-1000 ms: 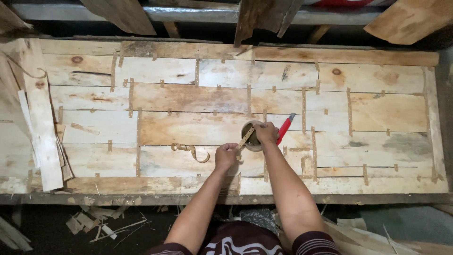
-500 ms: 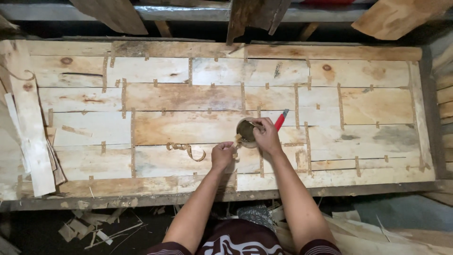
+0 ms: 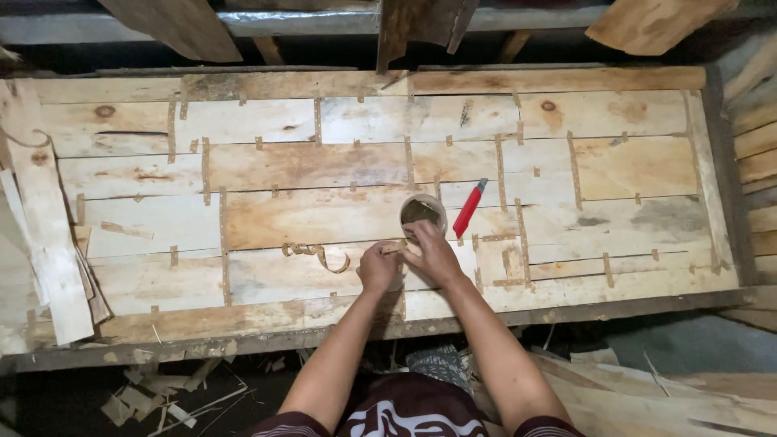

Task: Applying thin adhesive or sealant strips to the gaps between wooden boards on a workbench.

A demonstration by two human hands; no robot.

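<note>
A large sheet of pieced wood veneer joined by short brown tape strips covers the table. My left hand and my right hand meet near the front edge, fingers pressed on a tape strip over a seam. Whether either hand grips the strip I cannot tell. Just beyond my right hand stands a roll of brown tape. A red utility knife lies to the right of the roll. A curled loose tape scrap lies left of my left hand.
Narrow veneer offcuts are stacked at the table's left end. More boards lean at the right. Wood scraps litter the floor below the front edge. Planks hang over the far side.
Both hands have come down from the tape roll toward the front edge and now press on a seam. The view has shifted slightly right.
</note>
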